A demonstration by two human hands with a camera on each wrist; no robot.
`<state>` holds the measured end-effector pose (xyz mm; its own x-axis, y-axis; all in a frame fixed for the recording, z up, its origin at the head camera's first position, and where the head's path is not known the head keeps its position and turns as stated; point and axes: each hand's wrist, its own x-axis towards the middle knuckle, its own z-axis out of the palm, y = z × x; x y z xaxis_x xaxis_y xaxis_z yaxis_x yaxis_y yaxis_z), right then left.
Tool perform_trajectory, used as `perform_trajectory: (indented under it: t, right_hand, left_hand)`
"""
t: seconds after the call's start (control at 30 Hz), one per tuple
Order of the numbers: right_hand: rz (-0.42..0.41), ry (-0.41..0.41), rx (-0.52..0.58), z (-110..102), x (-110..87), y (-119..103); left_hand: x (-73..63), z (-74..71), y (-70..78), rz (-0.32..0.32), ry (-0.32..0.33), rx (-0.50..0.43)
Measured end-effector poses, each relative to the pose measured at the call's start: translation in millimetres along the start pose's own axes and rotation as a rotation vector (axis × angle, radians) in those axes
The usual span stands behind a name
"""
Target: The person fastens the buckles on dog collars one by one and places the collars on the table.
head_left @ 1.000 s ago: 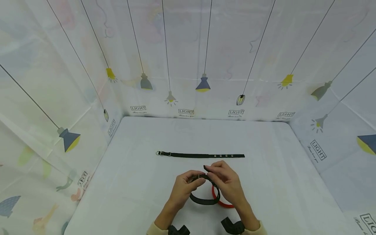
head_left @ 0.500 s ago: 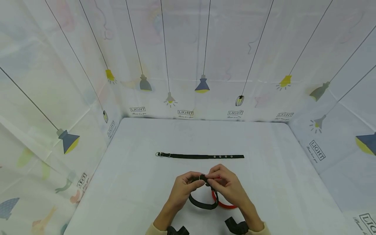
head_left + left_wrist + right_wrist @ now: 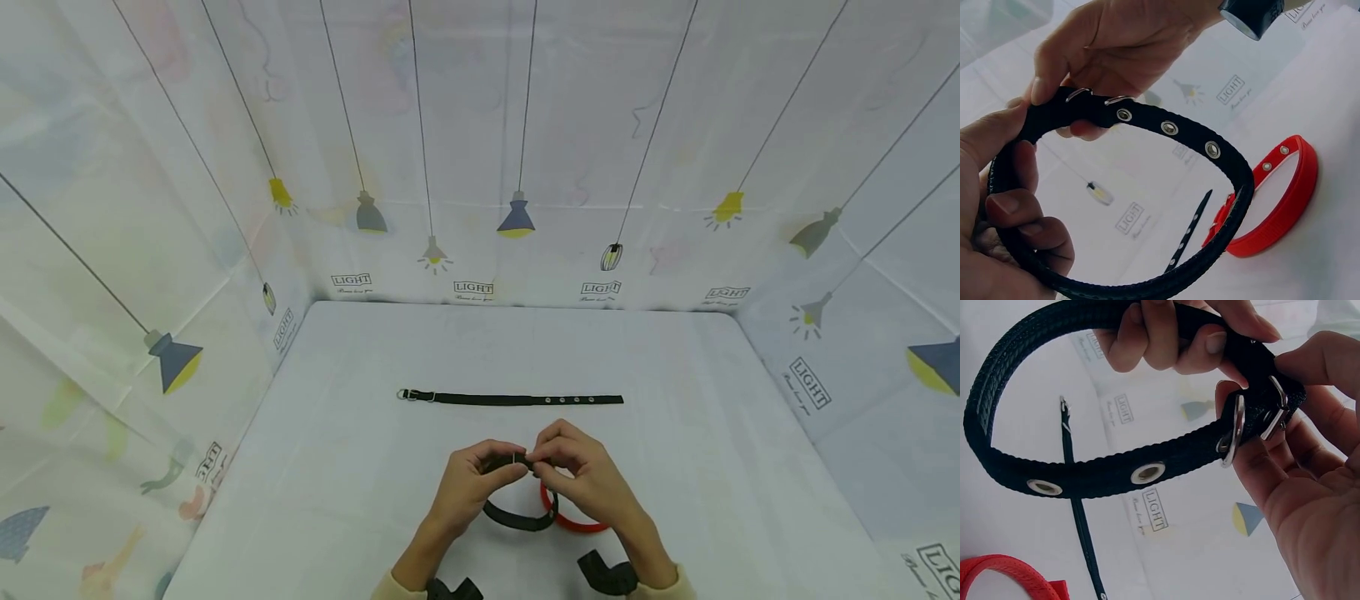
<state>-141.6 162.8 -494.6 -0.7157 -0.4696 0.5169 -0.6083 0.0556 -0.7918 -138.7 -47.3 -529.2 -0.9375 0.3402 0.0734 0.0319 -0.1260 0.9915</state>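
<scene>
A black collar (image 3: 519, 522) with metal eyelets is bent into a ring between both hands. My left hand (image 3: 474, 483) grips its band, fingers curled round it in the left wrist view. My right hand (image 3: 583, 477) pinches the collar by the metal buckle (image 3: 1277, 407), thumb and fingers on either side. In the right wrist view the strap passes through a metal ring (image 3: 1235, 431) beside the buckle, with eyelets showing along it. Fingers partly hide the buckle in the head view. Behind the ring, a red collar (image 3: 1300, 206) stands looped on the white table.
Another black collar (image 3: 487, 399) lies straight across the table beyond the hands, its buckle to the left. White printed cloth (image 3: 465, 125) walls the table (image 3: 360, 500) at the back and both sides. A black wrist device (image 3: 607, 575) sits on the right wrist.
One second ago a strap end stuck up from my right fingers; now it is hidden there. My right fingers have come closer to the left ones at the buckle. The straight collar has stayed put.
</scene>
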Motion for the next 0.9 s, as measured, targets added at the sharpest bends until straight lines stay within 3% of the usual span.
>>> perform_trajectory:
  t: [0.27,0.5,0.7,0.9]
  right_hand:
    - [0.006,-0.003,-0.025,-3.3,-0.8,1.2]
    - [0.003,-0.008,-0.037,-3.6,-1.7,3.5]
    - [0.095,0.015,-0.020,-2.1,-2.8,5.3]
    - [0.216,0.065,0.014,-1.5,-6.2,7.9]
  left_hand:
    - [0.7,4.2,-3.1,0.067,0.013,0.066]
    - [1.1,4.8,-1.8,0.074,0.034,0.091]
    - [1.2,2.6,-1.8,0.022,0.043,0.017]
    - [2.5,0.0,0.4,-0.006,0.113,-0.032]
